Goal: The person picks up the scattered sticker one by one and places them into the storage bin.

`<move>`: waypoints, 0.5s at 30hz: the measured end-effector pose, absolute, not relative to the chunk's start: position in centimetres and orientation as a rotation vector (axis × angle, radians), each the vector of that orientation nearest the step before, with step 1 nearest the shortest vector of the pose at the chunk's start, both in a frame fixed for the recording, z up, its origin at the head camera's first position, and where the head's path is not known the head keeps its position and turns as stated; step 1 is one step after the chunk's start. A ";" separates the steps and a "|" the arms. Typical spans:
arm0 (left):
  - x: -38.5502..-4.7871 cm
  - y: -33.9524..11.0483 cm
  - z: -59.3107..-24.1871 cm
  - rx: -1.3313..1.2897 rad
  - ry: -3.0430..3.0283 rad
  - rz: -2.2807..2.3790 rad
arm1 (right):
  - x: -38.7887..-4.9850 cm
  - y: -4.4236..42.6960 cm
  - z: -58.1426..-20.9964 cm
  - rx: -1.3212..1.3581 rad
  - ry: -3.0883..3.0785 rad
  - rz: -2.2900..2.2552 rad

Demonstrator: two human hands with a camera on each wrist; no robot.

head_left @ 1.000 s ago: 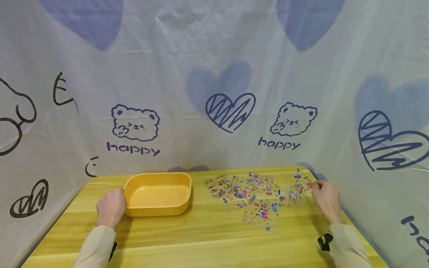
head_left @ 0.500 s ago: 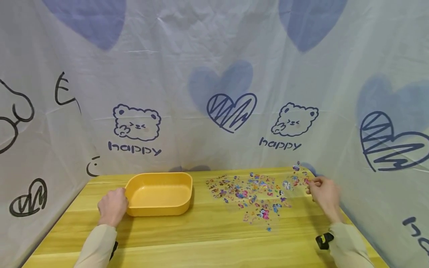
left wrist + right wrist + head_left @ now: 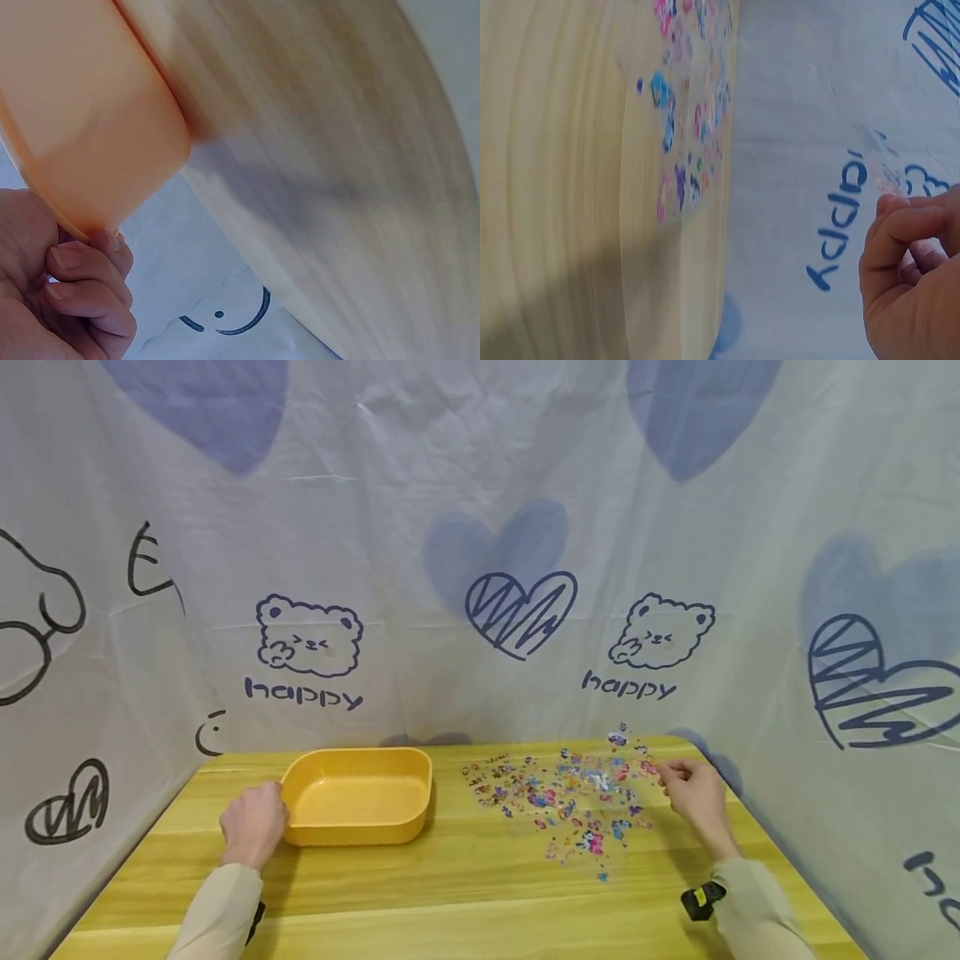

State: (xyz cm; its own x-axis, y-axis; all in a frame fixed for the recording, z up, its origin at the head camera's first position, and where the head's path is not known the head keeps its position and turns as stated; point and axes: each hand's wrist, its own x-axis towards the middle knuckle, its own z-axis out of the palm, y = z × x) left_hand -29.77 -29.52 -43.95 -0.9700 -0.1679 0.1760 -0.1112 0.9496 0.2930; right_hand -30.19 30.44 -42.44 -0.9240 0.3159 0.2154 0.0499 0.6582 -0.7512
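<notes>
At the left, my left hand (image 3: pixel 255 822) grips the left rim of a yellow plastic basin (image 3: pixel 358 835); in the left wrist view the fingers (image 3: pixel 94 289) curl under that rim. Over on the right, my right hand (image 3: pixel 697 797) pinches the edge of a clear sticker sheet (image 3: pixel 645 766) printed with small colourful figures. That sheet is raised off the table, seen edge-on and faint in the right wrist view, by the thumb and fingertips (image 3: pixel 889 202). More clear sticker sheets (image 3: pixel 588 842) lie spread on the table below and left of it; their outlines are hard to separate.
The yellow wood-grain table (image 3: pixel 420 902) carries the basin and the sheets. A white cloth (image 3: pixel 420 693) with hearts, bears and lettering hangs behind the table and at both sides. A dark wrist device (image 3: pixel 702 902) sits below the right sleeve.
My right hand has moved left, carrying the sticker sheet from the table's right edge to over the other sheets. My left hand keeps its hold on the basin's rim.
</notes>
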 end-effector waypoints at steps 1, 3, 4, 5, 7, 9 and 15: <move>-29.8 -29.5 -44.0 0.208 -2.897 -0.420 | -30.3 30.1 -42.5 -0.283 -2.543 1.165; -29.8 -29.6 -44.2 0.202 -2.887 -0.424 | -30.6 29.5 -42.6 -0.267 -2.536 1.214; -29.9 -29.7 -44.2 0.200 -2.885 -0.426 | -30.8 29.1 -42.7 -0.267 -2.540 1.219; -29.9 -29.7 -44.3 0.197 -2.881 -0.429 | -31.0 28.7 -42.8 -0.268 -2.541 1.218; -30.0 -29.9 -44.4 0.195 -2.877 -0.430 | -31.3 27.9 -42.9 -0.266 -2.543 1.224; -30.1 -30.0 -44.4 0.195 -2.881 -0.430 | -31.5 27.0 -43.0 -0.269 -2.542 1.240; -30.2 -30.1 -44.2 0.188 -2.880 -0.440 | -32.0 24.4 -43.8 -0.246 -2.523 1.404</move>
State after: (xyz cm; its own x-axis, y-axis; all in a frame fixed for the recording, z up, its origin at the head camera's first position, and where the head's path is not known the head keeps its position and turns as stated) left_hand -30.23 -30.09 -44.20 -0.9672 -0.1589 0.1980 -0.0926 0.9469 0.3078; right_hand -31.96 24.43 -43.85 -0.9562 0.2625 0.1293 0.0284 0.5231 -0.8518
